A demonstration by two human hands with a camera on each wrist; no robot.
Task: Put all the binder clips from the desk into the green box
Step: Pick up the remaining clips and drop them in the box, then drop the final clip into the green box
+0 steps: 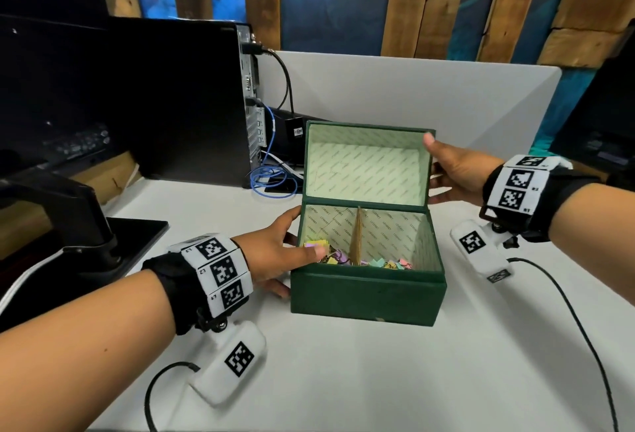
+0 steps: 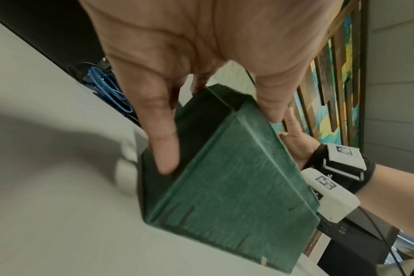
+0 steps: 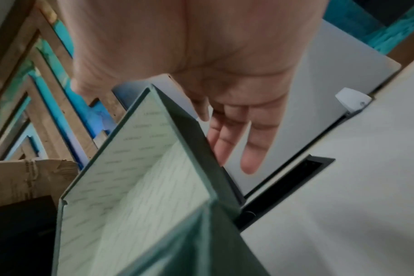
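Observation:
The green box (image 1: 367, 294) stands on the white desk (image 1: 412, 380) with its lid (image 1: 364, 163) raised upright. Several pastel binder clips (image 1: 388, 264) lie on its floor, on both sides of a brown divider (image 1: 357, 235). My left hand (image 1: 281, 253) grips the box's left end, thumb over the front rim, fingers (image 2: 163, 140) down the side wall of the box (image 2: 236, 186). My right hand (image 1: 453, 170) holds the lid's right edge, thumb on the top corner. In the right wrist view its fingers (image 3: 236, 130) lie behind the lid (image 3: 135, 168). I see no clips on the desk.
A black computer tower (image 1: 171, 98) with a coiled blue cable (image 1: 271, 180) stands behind the box to the left. A monitor base (image 1: 137, 235) sits at the left. A grey partition (image 1: 429, 88) closes the desk's back. Another dark monitor (image 1: 604, 115) is at the far right.

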